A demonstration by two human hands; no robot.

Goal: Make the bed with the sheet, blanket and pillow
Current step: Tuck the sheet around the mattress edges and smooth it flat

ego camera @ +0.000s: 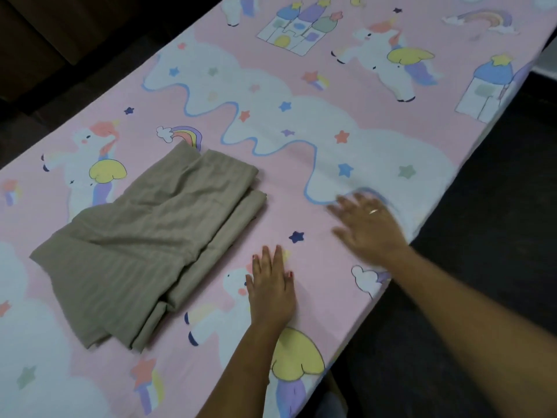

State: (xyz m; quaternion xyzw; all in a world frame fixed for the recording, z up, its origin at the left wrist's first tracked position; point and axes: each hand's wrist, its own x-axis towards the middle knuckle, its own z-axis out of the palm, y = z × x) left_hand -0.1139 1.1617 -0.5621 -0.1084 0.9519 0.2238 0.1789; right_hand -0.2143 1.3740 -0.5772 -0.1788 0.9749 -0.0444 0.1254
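A pink sheet (pixel 301 70) printed with unicorns, castles and clouds lies spread flat over the bed. On it, at the left, rests a folded taupe blanket (pixel 135 245) with faint stripes. My left hand (pixel 271 288) presses flat on the sheet just right of the blanket, fingers together and holding nothing. My right hand (pixel 367 224) lies flat and blurred on the sheet near the bed's right edge, fingers spread, with a ring on one finger. No pillow is in view.
The bed's right edge (pixel 422 230) runs diagonally from upper right to lower middle, with dark floor (pixel 482 206) beyond it. Dark furniture or wall (pixel 60 40) lies past the bed's far left side.
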